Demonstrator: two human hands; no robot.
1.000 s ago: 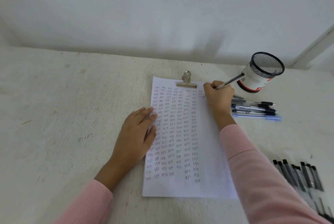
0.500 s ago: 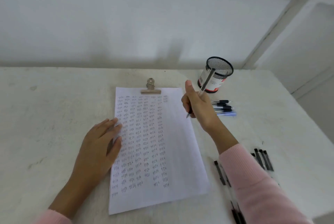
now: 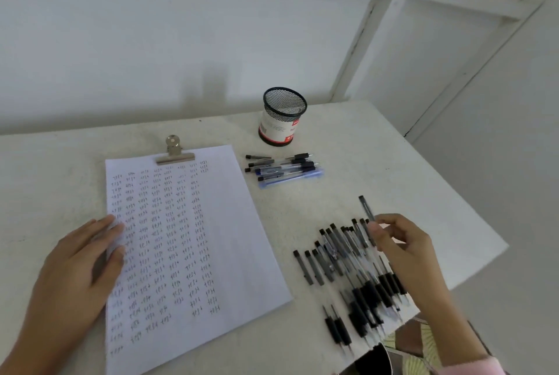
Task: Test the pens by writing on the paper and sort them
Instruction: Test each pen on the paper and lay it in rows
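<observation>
Over the pen pile (image 3: 348, 265), a pen (image 3: 365, 209) pinched in the right hand (image 3: 405, 250), dark end apparently away.

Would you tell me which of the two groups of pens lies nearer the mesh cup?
The small bundle just below the mesh cup, beside the paper's top edge; the larger pile lies by the right hand.

Two hands at a white table (image 3: 378, 144) with a marked paper (image 3: 230, 253) and many pens.
The left hand (image 3: 81, 259) lies flat on the paper's left edge. The right hand (image 3: 402, 250) pinches one pen (image 3: 366, 209) over a large pile of pens (image 3: 348, 271), right of the paper. A smaller group of pens (image 3: 284, 168) lies near a mesh cup (image 3: 282, 115).
</observation>
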